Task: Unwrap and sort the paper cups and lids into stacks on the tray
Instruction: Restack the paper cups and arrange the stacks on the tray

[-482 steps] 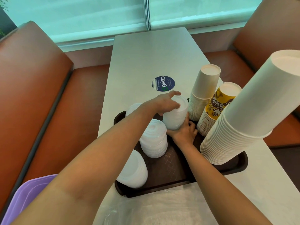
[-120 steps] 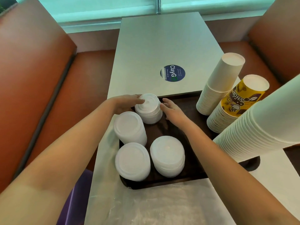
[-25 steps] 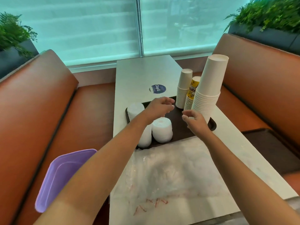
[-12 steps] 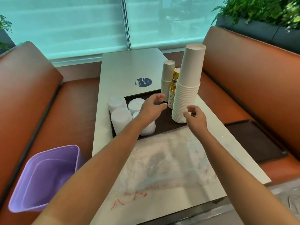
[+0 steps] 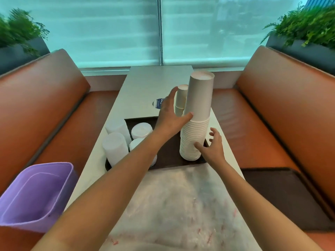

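On the dark brown tray (image 5: 168,156), which lies across the middle of the long pale desk (image 5: 145,84) in the head view, a tall stack of white paper cups (image 5: 197,120) stands upside down at the right near corner. The left hand (image 5: 172,115) is pressed against the left side of that stack about halfway up, thumb laid along the cup wall and fingers (image 5: 171,92) spread and fairly straight, reaching behind it; they are not curled round the stack. The right hand (image 5: 212,144) sits low at the stack's right side, thumb touching the lowest rims, its fingers (image 5: 215,132) loosely spread and relaxed, gripping nothing. Behind the tall stack and partly hidden by the left hand stands a shorter stack of white cups (image 5: 181,100), also upside down. On the tray's left half are four stacks of white lids (image 5: 116,149): two along the left edge, two more just to their right, the nearest one partly covered by the left forearm. Clear plastic wrap (image 5: 181,205) with faint red print lies flat on the desk between the tray and the person. A blue round sticker (image 5: 158,104) shows on the desk beyond the tray. A purple bin (image 5: 36,196) rests on the orange bench seat (image 5: 59,133) at left; a second dark tray (image 5: 282,196) lies on the seat at right.
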Available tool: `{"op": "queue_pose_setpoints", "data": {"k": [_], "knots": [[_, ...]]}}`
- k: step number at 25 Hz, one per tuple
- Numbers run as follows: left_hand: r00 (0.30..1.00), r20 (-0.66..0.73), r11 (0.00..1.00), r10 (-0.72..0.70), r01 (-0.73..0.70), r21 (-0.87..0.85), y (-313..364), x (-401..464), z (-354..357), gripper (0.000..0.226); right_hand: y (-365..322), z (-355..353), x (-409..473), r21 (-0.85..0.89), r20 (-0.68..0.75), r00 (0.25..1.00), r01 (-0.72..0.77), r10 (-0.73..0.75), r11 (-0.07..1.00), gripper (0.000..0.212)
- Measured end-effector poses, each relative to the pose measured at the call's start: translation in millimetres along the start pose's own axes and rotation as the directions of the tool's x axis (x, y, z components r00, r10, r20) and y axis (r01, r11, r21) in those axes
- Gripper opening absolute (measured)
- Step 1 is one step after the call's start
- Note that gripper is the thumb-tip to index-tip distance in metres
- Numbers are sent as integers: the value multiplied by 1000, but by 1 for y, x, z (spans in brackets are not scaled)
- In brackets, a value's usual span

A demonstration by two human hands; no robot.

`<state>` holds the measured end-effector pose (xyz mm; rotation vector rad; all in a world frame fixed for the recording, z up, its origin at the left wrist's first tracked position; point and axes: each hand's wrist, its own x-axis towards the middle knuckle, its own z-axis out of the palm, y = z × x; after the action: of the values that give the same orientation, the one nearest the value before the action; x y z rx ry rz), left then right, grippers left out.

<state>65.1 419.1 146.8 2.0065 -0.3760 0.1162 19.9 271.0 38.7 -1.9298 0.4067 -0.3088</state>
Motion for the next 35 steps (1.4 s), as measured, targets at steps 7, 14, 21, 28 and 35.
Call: {"op": "queue_pose_setpoints", "data": {"k": [7, 14, 21, 28, 35], "knots": [[996, -45, 995, 83, -79, 67, 23, 16, 31, 114, 13, 9, 20, 103, 88, 995, 34, -43, 994, 93], [998, -48, 998, 50, -48, 51, 10, 18, 51, 123, 21, 22, 21, 115, 70, 997, 1, -9, 993, 87], [991, -125, 998, 41, -36, 43, -6, 21, 31, 115, 14, 46, 16, 86, 46, 999, 9, -13, 996, 87], [989, -148, 993, -15, 33, 117, -31, 40, 0, 108, -5, 83, 22, 145, 102, 995, -14, -1, 989, 88], [989, -140, 989, -43, 62, 131, -49, 70, -10, 107, -12, 110, 51, 117, 110, 994, -13, 0, 993, 91]]}}
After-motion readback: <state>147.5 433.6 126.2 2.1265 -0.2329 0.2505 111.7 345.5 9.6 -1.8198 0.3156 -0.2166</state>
